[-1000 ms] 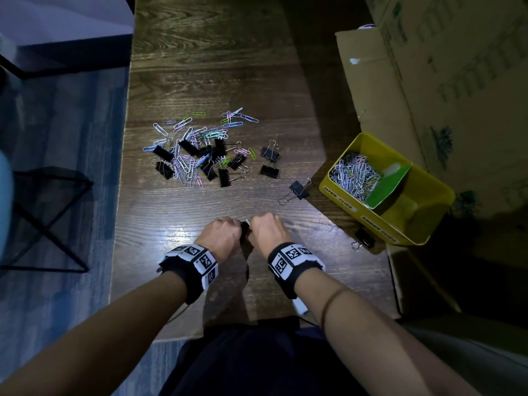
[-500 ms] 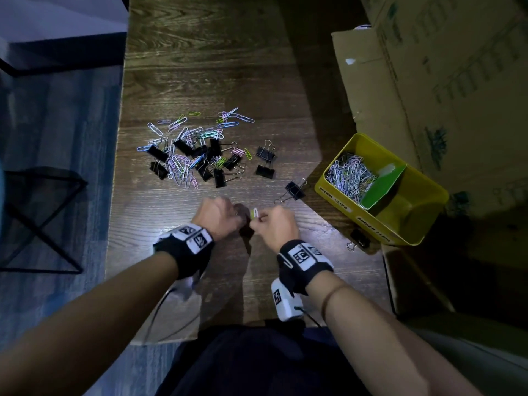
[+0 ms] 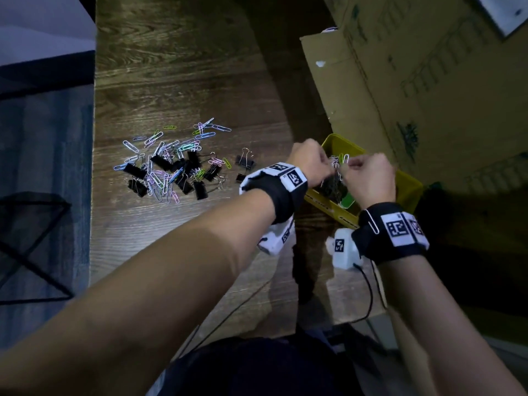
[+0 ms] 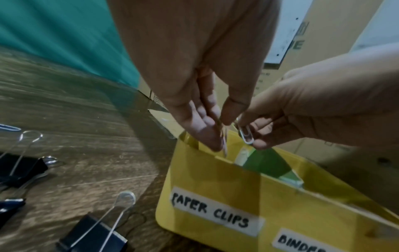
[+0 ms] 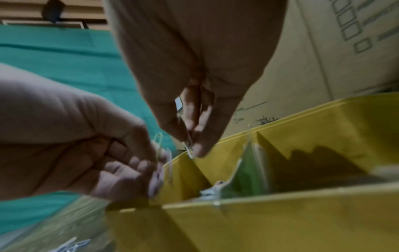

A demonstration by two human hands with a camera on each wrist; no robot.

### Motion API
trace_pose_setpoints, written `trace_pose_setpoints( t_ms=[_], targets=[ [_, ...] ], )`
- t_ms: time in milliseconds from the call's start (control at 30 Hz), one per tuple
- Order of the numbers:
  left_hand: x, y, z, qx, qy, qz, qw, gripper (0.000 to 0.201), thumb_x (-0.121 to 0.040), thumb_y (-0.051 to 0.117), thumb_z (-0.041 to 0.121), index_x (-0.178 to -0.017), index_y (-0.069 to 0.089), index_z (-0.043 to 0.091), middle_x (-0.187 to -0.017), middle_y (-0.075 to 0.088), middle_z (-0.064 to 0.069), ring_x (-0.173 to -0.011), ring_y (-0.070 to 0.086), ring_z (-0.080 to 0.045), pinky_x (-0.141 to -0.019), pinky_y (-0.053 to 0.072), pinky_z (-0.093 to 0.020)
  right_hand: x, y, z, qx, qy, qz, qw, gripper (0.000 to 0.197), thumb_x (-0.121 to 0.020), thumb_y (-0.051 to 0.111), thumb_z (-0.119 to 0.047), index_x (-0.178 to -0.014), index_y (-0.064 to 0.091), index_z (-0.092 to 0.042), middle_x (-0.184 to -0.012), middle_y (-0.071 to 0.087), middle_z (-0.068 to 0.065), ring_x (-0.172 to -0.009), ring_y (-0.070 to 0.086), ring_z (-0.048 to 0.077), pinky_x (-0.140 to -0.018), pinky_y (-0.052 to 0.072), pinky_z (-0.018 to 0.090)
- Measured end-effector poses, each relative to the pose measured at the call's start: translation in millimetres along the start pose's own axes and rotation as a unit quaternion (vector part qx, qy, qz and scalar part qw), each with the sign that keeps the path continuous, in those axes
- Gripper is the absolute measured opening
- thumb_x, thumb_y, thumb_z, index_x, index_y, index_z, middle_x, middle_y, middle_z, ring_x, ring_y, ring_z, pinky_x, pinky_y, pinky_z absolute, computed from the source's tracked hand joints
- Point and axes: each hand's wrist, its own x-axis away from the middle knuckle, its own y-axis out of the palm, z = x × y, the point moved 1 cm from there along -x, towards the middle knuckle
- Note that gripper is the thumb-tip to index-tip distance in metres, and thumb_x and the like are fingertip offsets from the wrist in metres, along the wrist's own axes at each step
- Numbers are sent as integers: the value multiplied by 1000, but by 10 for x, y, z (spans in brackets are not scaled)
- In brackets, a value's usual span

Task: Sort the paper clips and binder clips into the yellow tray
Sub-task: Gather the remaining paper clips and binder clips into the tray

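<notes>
Both hands hover over the paper-clip side of the yellow tray [image 3: 408, 182]. My left hand [image 3: 323, 167] pinches a few paper clips [image 4: 224, 145] that hang from its fingertips. My right hand [image 3: 351, 167] pinches a silver paper clip [image 4: 246, 134] between thumb and finger. The tray's front [image 4: 215, 213] carries the labels "PAPER CLIPS" and "BINDER". A green divider [image 4: 265, 162] splits it. A mixed pile of coloured paper clips and black binder clips [image 3: 171, 167] lies on the wooden table to the left.
Large cardboard boxes [image 3: 428, 81] stand right behind the tray. Two black binder clips [image 3: 245, 162] lie between the pile and my left wrist. One silver paper clip [image 3: 373, 221] clings to my right wristband. The table's right edge runs just under the tray.
Both hands have lifted from the table's front and swung right to above the yellow tray, carrying the paper clips with them. The pile has not moved.
</notes>
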Motion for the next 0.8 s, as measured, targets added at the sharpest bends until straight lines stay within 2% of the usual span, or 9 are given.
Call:
trace_pose_setpoints(
  t_ms=[100, 200, 300, 367, 433, 500, 600, 733, 800],
  targets=[
    [19, 18, -77, -38, 40, -47, 997, 23, -85, 61, 20, -105, 71, 16, -110, 68, -8, -105, 59, -21, -92, 45, -23, -85, 110, 145, 56, 15, -74, 996, 28, -89, 62, -19, -115, 66, -8, -107, 69, 11, -94, 63, 24, -81, 47, 27],
    [125, -137, -229, 13, 75, -40, 996, 21, -88, 59, 18, -105, 70, 19, -98, 72, -1, -84, 64, -12, -85, 49, -21, -94, 209, 173, 58, 4, -61, 996, 39, -86, 68, -21, -124, 61, -15, -110, 68, 12, -102, 63, 24, -91, 52, 39],
    [189, -443, -641, 87, 51, 14, 995, 16, -85, 60, 15, -93, 71, 22, -79, 71, 2, -70, 66, -15, -77, 57, -35, -44, 254, 12, 48, -74, 9, 996, 28, -83, 66, -12, -111, 69, -13, -96, 73, 11, -87, 68, 21, -88, 54, 34],
    [225, -753, -991, 51, 28, 77, 995, 17, -83, 61, 13, -94, 71, 21, -82, 71, -1, -70, 65, -13, -73, 53, -22, -1, 289, -166, 25, -133, 28, 990, 24, -82, 63, -7, -103, 72, -13, -95, 72, 8, -84, 67, 20, -86, 54, 31],
    [292, -1122, -1332, -28, 0, 98, 995, 24, -82, 62, 11, -102, 69, 19, -86, 68, -1, -65, 56, -7, -65, 43, -12, 32, 381, -367, 3, -200, 15, 980, 25, -81, 61, -7, -102, 73, -14, -99, 71, 8, -86, 65, 20, -85, 53, 32],
    [350, -1443, -1671, -115, -12, 57, 992, 33, -79, 64, 12, -111, 66, 19, -98, 65, -3, -75, 56, -14, -73, 41, -17, 66, 536, -582, -21, -275, -21, 961, 26, -81, 60, -5, -102, 73, -12, -101, 69, 8, -87, 64, 19, -84, 52, 30],
    [379, -1699, -2089, -197, -32, 12, 980, 42, -76, 67, 11, -117, 63, 18, -109, 59, -12, -95, 59, -30, -85, 48, -35, 136, 911, -908, -39, -350, -110, 930, 24, -82, 61, -4, -100, 74, -11, -98, 67, 7, -84, 62, 17, -84, 45, 19],
    [305, -1834, -2325, -246, -39, 24, 968, 49, -77, 60, 2, -124, 58, 18, -122, 54, -13, -108, 55, -34, -87, 46, -38, 227, 1576, -1213, 82, -411, -240, 876, 35, -86, 59, -13, -121, 64, -17, -122, 57, 8, -111, 52, 27, -97, 43, 40],
    [257, -1864, -2365, -276, -53, 14, 960, 53, -78, 60, 10, -128, 52, 26, -129, 49, -6, -111, 54, -30, -84, 47, -38, 283, 1826, -1319, 148, -417, -280, 852, 46, -88, 58, -23, -133, 52, -20, -136, 46, 7, -127, 39, 28, -105, 35, 45]
  ],
)
